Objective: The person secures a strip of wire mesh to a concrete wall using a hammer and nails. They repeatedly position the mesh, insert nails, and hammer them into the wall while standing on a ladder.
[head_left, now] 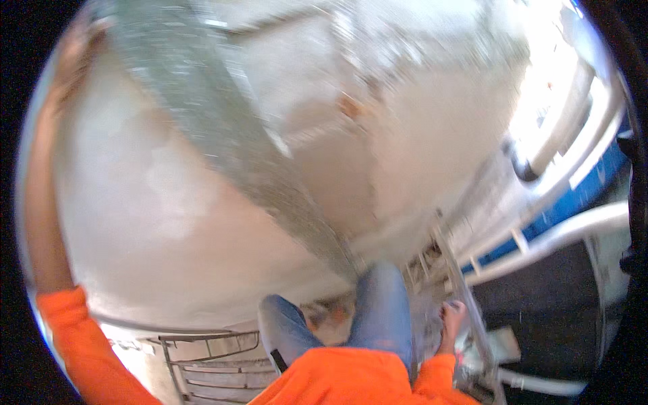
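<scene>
My left hand (75, 57) is stretched high at the upper left, by the top of a long grey-green strip (223, 115) of wet-looking surface on the wall. Motion smears its fingers, so what it holds, if anything, does not show. Low on the right, my right hand (453, 317) is beside my thigh with its fingers curled in, close to a metal rail (476, 324). Whether something small sits in that hand is hidden. Orange sleeves cover both my arms, and my knees in blue jeans (383, 304) are bent before the wall.
Pale, patchy plaster wall (182, 229) spreads on both sides of the strip. A metal rack-like frame (209, 364) stands at the lower left. On the right are a dark panel (540, 310), a white rail (560, 236) and a blue band (574, 189). Much of the picture is blurred.
</scene>
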### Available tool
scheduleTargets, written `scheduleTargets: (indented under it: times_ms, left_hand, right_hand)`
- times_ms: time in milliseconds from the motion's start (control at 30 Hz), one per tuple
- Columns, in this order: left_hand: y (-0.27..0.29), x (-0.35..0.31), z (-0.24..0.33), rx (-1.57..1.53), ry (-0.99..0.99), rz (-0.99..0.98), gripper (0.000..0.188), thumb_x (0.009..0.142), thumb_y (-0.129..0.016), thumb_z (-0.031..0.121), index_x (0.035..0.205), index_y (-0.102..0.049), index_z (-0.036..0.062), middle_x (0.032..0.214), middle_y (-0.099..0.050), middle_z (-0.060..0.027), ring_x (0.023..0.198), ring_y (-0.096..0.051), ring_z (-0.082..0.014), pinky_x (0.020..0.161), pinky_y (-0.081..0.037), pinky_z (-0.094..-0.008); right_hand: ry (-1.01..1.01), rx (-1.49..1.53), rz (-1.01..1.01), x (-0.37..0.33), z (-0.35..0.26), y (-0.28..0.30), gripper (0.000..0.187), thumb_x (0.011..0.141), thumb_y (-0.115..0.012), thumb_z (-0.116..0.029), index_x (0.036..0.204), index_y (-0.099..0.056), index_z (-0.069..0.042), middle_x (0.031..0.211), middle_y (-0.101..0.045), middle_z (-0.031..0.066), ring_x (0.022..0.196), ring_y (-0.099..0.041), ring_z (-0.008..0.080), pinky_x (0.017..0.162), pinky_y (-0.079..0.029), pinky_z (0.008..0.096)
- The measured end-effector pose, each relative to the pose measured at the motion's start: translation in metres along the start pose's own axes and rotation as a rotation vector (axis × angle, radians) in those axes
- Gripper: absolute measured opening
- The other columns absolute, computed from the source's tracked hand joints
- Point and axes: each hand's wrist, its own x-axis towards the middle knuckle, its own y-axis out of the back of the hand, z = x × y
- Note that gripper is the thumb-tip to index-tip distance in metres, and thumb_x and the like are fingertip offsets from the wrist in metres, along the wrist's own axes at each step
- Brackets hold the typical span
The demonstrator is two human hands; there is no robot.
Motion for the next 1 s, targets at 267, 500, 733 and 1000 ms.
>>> scheduleTargets:
  times_ms: [267, 500, 733, 1000]
  left_hand:
    - [0.012, 0.004, -0.041, 0.012, -0.237, 0.207, 0.094, 0.090, -0.054, 0.078, 0.164, -0.031, 0.0261, 0.171, -0.027, -0.0122, 0.159, -0.019, -0.0329, 0.127, -0.017, -0.0578]
    - [0.001, 0.001, -0.042, 0.035, -0.221, 0.313, 0.093, 0.086, -0.038, 0.083, 0.164, -0.027, 0.0329, 0.174, -0.020, 0.0066, 0.161, -0.013, -0.0200, 0.128, -0.006, -0.0629]
    - [0.013, -0.001, -0.042, 0.019, -0.203, 0.213, 0.076, 0.101, -0.032, 0.070, 0.167, -0.021, 0.0320, 0.174, -0.016, 0.0076, 0.161, -0.011, -0.0195, 0.130, -0.004, -0.0592]
    - [0.022, 0.000, -0.044, -0.006, -0.200, 0.091, 0.076, 0.103, -0.034, 0.067, 0.168, -0.012, 0.0338, 0.175, -0.011, 0.0086, 0.162, -0.007, -0.0180, 0.130, -0.003, -0.0581]
  right_hand:
    - [0.985, 0.356, -0.525, -0.182, -0.444, -0.216, 0.023, 0.094, -0.077, -0.015, 0.107, -0.065, 0.001, 0.091, -0.066, 0.0063, 0.077, -0.064, 0.0140, 0.070, -0.053, 0.0277]
    - [1.541, 0.556, -0.838, -0.416, -0.621, -0.299, 0.011, 0.094, -0.077, -0.003, 0.103, -0.073, 0.002, 0.091, -0.075, 0.0060, 0.082, -0.070, 0.0096, 0.073, -0.057, 0.0233]
    - [1.710, 0.443, -0.617, -0.472, -0.652, -0.354, 0.011, 0.093, -0.079, -0.011, 0.098, -0.072, -0.004, 0.087, -0.077, 0.0058, 0.076, -0.072, 0.0098, 0.071, -0.057, 0.0279]
    - [1.848, 0.502, -0.494, -0.476, -0.659, -0.364, 0.011, 0.093, -0.078, -0.012, 0.097, -0.071, -0.004, 0.091, -0.078, 0.0076, 0.077, -0.075, 0.0180, 0.072, -0.058, 0.0313]
